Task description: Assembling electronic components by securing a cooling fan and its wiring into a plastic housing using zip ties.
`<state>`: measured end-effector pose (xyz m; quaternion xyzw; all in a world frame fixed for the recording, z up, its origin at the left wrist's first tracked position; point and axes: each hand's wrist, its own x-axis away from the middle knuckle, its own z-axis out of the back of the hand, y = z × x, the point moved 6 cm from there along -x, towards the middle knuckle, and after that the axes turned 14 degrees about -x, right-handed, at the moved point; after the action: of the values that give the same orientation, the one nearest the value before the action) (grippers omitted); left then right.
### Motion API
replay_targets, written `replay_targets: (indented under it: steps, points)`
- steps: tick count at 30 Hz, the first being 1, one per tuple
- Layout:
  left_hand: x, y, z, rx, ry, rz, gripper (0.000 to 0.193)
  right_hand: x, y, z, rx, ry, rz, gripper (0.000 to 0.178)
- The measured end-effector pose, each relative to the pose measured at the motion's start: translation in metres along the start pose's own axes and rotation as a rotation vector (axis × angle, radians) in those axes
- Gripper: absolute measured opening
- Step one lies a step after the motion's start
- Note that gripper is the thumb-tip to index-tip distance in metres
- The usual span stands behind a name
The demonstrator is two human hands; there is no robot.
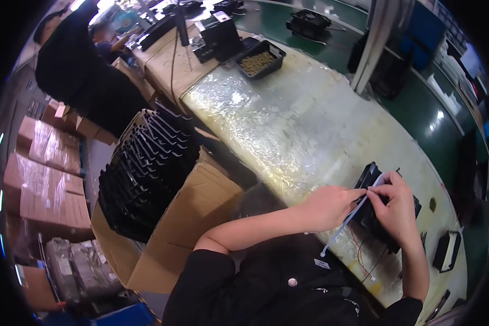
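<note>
A thin white flexible strip (340, 232) runs between my hands, its free end hanging over the table's near edge. My left hand (331, 208) is closed, its fingertips pinched on the strip. Just right of it, my right hand (395, 205) pinches the same strip with thumb and forefinger, and the fingertips of both hands nearly touch. Under and behind the hands lies a black plastic housing (370, 173), partly hidden by them. Thin red and dark wires (359, 251) trail from beneath it across the table.
Plastic film covers the long table (304, 125). A black bin of small brass-coloured parts (257, 63) stands at its far end. At right lies a black-and-white box-shaped part (447, 251). Left stands an open carton (185, 223) with stacked black parts (146, 163). Other people work beyond.
</note>
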<state>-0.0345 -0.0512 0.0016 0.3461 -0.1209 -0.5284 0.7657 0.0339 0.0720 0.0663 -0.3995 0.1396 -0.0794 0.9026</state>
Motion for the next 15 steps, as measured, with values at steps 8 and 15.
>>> replay_targets:
  steps: [8, 15]
  points:
    - [-0.009, -0.016, -0.002, 0.934, -0.449, 0.343, 0.029, 0.006, -0.003, -0.003, 0.024, -0.006, 0.015, 0.013]
    - [-0.011, -0.041, -0.019, 0.967, -0.290, 0.386, 0.021, 0.007, 0.012, -0.007, 0.041, -0.006, 0.300, 0.020]
